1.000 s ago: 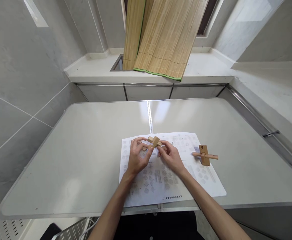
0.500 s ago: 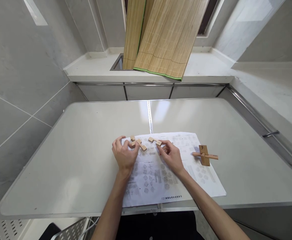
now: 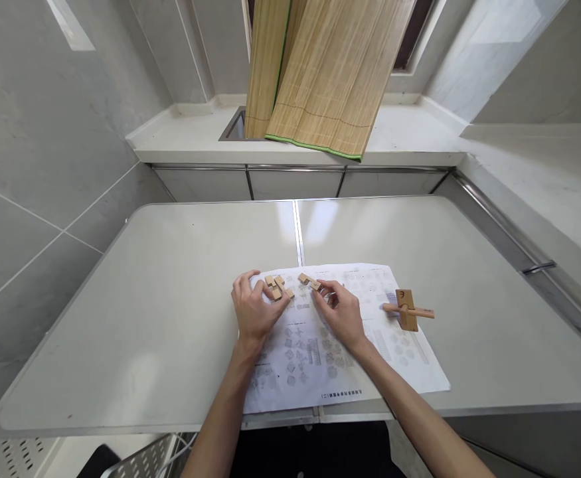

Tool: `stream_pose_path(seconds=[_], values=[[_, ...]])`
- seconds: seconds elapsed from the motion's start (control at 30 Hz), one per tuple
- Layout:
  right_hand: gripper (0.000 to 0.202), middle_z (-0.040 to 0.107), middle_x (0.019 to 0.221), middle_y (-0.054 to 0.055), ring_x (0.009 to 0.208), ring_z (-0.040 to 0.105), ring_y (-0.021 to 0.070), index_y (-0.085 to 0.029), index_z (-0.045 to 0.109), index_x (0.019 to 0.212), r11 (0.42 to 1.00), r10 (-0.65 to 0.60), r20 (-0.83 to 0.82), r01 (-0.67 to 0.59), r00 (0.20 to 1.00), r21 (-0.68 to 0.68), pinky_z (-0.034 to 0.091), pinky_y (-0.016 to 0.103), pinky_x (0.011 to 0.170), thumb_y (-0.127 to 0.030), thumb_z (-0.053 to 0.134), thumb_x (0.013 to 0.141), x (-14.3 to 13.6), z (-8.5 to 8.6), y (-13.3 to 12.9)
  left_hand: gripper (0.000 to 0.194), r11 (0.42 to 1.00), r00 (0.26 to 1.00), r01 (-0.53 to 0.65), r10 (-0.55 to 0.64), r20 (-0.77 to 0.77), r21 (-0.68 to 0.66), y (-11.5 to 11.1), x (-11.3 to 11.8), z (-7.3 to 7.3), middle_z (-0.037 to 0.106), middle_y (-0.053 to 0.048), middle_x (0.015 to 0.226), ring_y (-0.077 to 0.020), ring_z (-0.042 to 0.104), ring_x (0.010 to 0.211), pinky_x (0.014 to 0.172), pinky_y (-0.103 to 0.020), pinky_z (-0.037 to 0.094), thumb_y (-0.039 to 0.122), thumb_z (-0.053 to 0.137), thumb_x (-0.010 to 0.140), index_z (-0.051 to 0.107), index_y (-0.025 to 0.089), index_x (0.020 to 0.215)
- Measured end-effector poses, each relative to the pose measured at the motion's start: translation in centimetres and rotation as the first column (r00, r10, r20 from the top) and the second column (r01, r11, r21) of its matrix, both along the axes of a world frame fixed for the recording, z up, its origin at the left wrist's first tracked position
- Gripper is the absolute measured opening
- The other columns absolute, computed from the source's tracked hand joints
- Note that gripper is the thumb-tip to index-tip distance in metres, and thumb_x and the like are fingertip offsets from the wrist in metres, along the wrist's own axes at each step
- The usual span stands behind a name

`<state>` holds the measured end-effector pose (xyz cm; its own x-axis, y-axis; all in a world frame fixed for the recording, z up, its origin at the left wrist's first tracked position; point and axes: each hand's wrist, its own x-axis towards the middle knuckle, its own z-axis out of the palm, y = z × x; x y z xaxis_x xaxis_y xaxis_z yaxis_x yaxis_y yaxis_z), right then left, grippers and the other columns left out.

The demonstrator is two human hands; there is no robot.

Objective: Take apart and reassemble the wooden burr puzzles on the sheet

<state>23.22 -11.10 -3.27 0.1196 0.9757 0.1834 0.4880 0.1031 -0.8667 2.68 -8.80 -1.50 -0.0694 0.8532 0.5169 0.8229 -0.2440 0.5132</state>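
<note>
Over the left edge of the printed sheet (image 3: 315, 392), my left hand (image 3: 256, 305) has its thumb and fingers closed round notched wooden pieces (image 3: 276, 289), which lie close together. My right hand (image 3: 340, 311) pinches the right end of another notched wooden piece (image 3: 310, 281), whose left end points toward the first group. A small gap parts the two. Toward the sheet's right edge rests a wooden plate with a rod through it (image 3: 408, 310), and neither hand touches it. The fingertips of both hands are partly hidden.
The white folding table (image 3: 170, 265) has a metal seam (image 3: 299, 232) down its middle. Behind it, a bamboo mat (image 3: 330, 79) hangs over the counter (image 3: 190, 136) beside a sink (image 3: 234, 126). A perforated basket (image 3: 141, 458) sits below the table at the left.
My left hand has moved slightly right, and the pieces at its fingers now sit closer together. The piece in my right hand has tilted a little.
</note>
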Motion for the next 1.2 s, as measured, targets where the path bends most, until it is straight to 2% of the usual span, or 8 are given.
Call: stream_pose_path(seconds=[0.1,0.2,0.3,0.63,0.77,0.9,1.03,1.2], values=[[0.029,0.073,0.095,0.008,0.080,0.063,0.0236,-0.022,0.070,0.111,0.998,0.018,0.032,-0.019,0.999,0.056,0.051,0.037,0.073,-0.047,0.062,0.100,0.0,-0.1,0.1,0.029,0.990,0.990,0.138,-0.137,0.033,-0.027,0.0,0.2,0.0,0.062,-0.014,0.129,-0.0370,0.054,0.129,0.108,-0.056,0.048,0.025,0.080,0.077,0.057,0.024,0.094],[0.025,0.071,0.102,0.009,0.093,0.064,0.0262,-0.023,0.070,0.106,0.995,0.051,0.043,-0.054,0.998,0.088,0.051,0.039,0.080,-0.046,0.064,0.100,0.1,-0.1,0.2,0.050,0.957,0.961,0.274,-0.270,0.056,-0.093,-0.1,0.3,-0.4,0.058,-0.015,0.140,-0.0355,0.052,0.137,0.114,-0.054,0.046,0.031,0.079,0.084,0.053,0.023,0.126],[0.024,0.070,0.099,0.008,0.092,0.063,0.0263,-0.024,0.069,0.106,0.993,0.091,0.046,-0.095,0.995,0.071,0.051,0.039,0.079,-0.046,0.066,0.099,0.2,-0.1,0.2,0.061,0.916,0.932,0.363,-0.353,0.086,-0.171,-0.1,0.1,-0.9,0.059,-0.013,0.141,-0.0317,0.056,0.136,0.113,-0.049,0.049,0.037,0.076,0.091,0.045,0.024,0.141],[0.027,0.073,0.102,0.009,0.091,0.066,0.0281,-0.025,0.069,0.111,0.983,0.163,0.114,-0.170,0.980,0.061,0.053,0.045,0.085,-0.049,0.068,0.098,0.2,-0.4,0.1,0.064,0.857,0.888,0.459,-0.437,0.140,-0.236,-0.2,-0.1,-1.0,0.065,-0.010,0.137,-0.0294,0.065,0.127,0.106,-0.046,0.055,0.035,0.079,0.091,0.046,0.030,0.146],[0.026,0.073,0.116,0.010,0.093,0.067,0.0278,-0.026,0.068,0.118,0.978,0.187,0.115,-0.196,0.976,0.069,0.054,0.046,0.090,-0.045,0.066,0.100,0.2,-0.4,0.2,0.066,0.853,0.881,0.473,-0.455,0.129,-0.223,-0.2,0.0,-1.2,0.064,-0.010,0.141,-0.0291,0.062,0.132,0.110,-0.046,0.053,0.035,0.078,0.093,0.044,0.032,0.150],[0.029,0.072,0.131,0.009,0.105,0.069,0.0280,-0.028,0.067,0.128,0.962,0.246,0.083,-0.254,0.966,0.103,0.052,0.048,0.100,-0.039,0.062,0.102,0.1,0.0,0.2,0.065,0.847,0.876,0.482,-0.464,0.131,-0.223,-0.1,0.1,-1.3,0.063,-0.010,0.143,-0.0291,0.062,0.133,0.112,-0.047,0.051,0.035,0.075,0.095,0.043,0.032,0.152],[0.027,0.075,0.126,0.008,0.117,0.067,0.0300,-0.030,0.069,0.128,0.944,0.308,0.087,-0.316,0.947,0.098,0.051,0.050,0.104,-0.035,0.060,0.103,0.2,0.2,0.1,0.062,0.843,0.872,0.489,-0.468,0.140,-0.223,-0.1,0.1,-1.3,0.064,-0.009,0.141,-0.0291,0.062,0.131,0.110,-0.047,0.052,0.035,0.077,0.093,0.047,0.031,0.148],[0.026,0.077,0.121,0.008,0.114,0.067,0.0293,-0.030,0.071,0.125,0.942,0.314,0.072,-0.320,0.947,0.102,0.051,0.049,0.102,-0.034,0.058,0.103,0.3,0.0,0.1,0.057,0.850,0.871,0.490,-0.471,0.137,-0.192,0.0,0.1,-1.3,0.066,-0.009,0.137,-0.0293,0.063,0.127,0.109,-0.047,0.052,0.036,0.079,0.091,0.052,0.029,0.141]])
